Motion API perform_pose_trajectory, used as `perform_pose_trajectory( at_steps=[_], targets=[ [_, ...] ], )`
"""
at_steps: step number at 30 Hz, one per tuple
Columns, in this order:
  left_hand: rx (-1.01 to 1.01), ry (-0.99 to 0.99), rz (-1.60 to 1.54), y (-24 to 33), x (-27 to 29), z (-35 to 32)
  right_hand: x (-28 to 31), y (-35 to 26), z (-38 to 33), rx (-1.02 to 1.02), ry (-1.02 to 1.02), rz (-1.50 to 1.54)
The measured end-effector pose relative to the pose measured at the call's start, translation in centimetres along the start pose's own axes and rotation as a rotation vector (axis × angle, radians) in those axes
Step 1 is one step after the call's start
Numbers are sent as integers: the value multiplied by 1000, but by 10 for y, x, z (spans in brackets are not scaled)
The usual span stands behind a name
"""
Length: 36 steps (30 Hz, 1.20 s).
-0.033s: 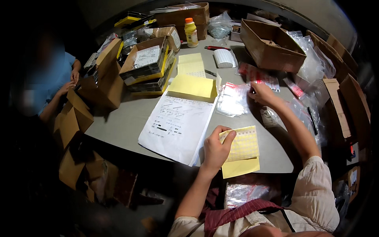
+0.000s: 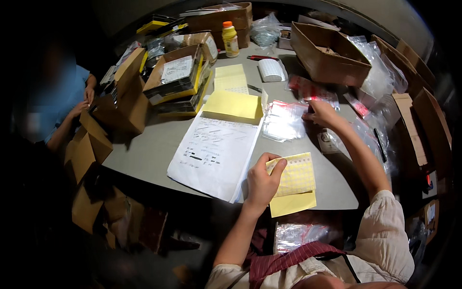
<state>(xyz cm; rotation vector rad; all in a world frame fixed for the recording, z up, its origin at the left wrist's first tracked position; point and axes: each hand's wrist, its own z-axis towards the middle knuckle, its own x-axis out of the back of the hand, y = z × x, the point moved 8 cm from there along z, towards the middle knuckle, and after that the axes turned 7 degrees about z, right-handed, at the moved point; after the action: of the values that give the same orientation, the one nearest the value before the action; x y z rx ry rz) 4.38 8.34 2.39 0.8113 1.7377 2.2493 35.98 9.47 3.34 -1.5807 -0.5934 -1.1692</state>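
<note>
My left hand (image 2: pixel 263 185) is closed on a yellow sticker sheet (image 2: pixel 297 176) at the table's near edge, thumb on top. Rows of small labels cover the sheet's upper part, and its lower part is plain yellow. Further off, my right hand (image 2: pixel 321 114) has its fingers curled in a pinch at the right edge of a stack of clear zip bags (image 2: pixel 281 121). What lies between those fingertips is too small to make out. Left of the bags lies a pad of handwritten paper (image 2: pixel 211 154), with a folded yellow sheet (image 2: pixel 233 105) over its top.
Red-marked plastic bags (image 2: pixel 315 91), a white label roll (image 2: pixel 272 71) and an open carton (image 2: pixel 332 53) stand beyond my right hand. Stacked black-and-yellow boxes (image 2: pixel 175 82) and a yellow bottle (image 2: pixel 230 41) are at the back left. Another person (image 2: pixel 67 96) works beside cartons on the left.
</note>
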Motion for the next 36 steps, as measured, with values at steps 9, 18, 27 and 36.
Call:
perform_pose_trajectory(
  at_steps=[9, 18, 27, 36],
  targets=[
    [-6, -65, -10, -1, -5, 0, 44, 59, -83, -366, -238, 6],
    [-42, -105, 32, -1, -9, 1, 35, 5, -69, 238, -83, 183],
    [-5, -108, -48, -10, -10, 2, 19, 11, -63, 154, 164, -340],
    [-11, -105, -104, -9, -11, 2, 35, -46, -123, 332, -12, 410]
  ],
)
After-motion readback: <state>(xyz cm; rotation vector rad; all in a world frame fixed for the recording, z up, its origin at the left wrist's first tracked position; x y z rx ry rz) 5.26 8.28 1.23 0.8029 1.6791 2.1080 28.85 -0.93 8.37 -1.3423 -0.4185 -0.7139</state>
